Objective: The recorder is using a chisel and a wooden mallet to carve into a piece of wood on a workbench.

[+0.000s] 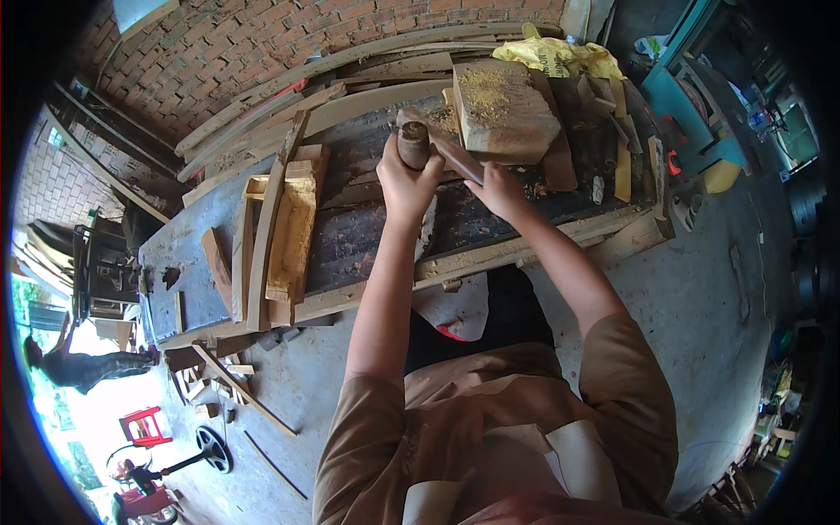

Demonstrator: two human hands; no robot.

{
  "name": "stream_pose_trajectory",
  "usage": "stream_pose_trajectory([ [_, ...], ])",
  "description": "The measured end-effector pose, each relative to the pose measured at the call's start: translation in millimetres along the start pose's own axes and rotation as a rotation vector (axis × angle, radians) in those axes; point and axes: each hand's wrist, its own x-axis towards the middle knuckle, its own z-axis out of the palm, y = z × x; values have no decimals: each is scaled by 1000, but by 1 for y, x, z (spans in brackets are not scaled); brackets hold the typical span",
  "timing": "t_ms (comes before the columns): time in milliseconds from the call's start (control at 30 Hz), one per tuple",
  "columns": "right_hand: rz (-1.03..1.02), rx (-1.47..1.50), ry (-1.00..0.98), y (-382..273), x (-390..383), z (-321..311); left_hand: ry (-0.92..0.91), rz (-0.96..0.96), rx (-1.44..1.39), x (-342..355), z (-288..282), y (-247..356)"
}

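Over the middle of the dark workbench (350, 232), my left hand (407, 186) is wrapped round an upright, round wooden tool handle (413, 143). It looks like a chisel's, but its lower end is hidden. My right hand (500, 191) grips a hammer-like tool (458, 159) by its brown handle, which slants away to the upper left. Its far end lies just beyond the top of the upright handle; I cannot tell whether they touch. Behind my right hand sits a thick wooden block (510, 131) with sawdust on top.
Left on the bench are a yellowish wooden trough (293, 223) and a long narrow board (271, 227). Long planks (376, 70) lie along the brick wall (262, 39). A yellow sack (564, 59) is at the back right. Wood offcuts (203, 385) and a red stool (144, 427) are on the floor.
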Motion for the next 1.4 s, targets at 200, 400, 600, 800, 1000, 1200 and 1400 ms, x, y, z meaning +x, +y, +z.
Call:
stream_pose_trajectory([
  [200,-44,653,-105,14,-43,-117,-27,16,-41,0,1,4],
  [400,-144,984,-50,22,-98,-188,-50,-11,-33,-2,4,6],
  [600,-175,550,-24,31,-124,-209,-67,2,24,-2,3,2],
  [800,-208,1061,134,26,-133,-159,-102,-19,-22,-2,5,3],
  [1000,-292,551,140,26,-137,-186,-117,0,106,-10,14,3],
  [1200,-141,1166,265,17,-139,-163,-155,1,133,-14,22,11],
  [1400,-98,655,72,20,-144,-208,-167,51,133,-17,18,11],
])
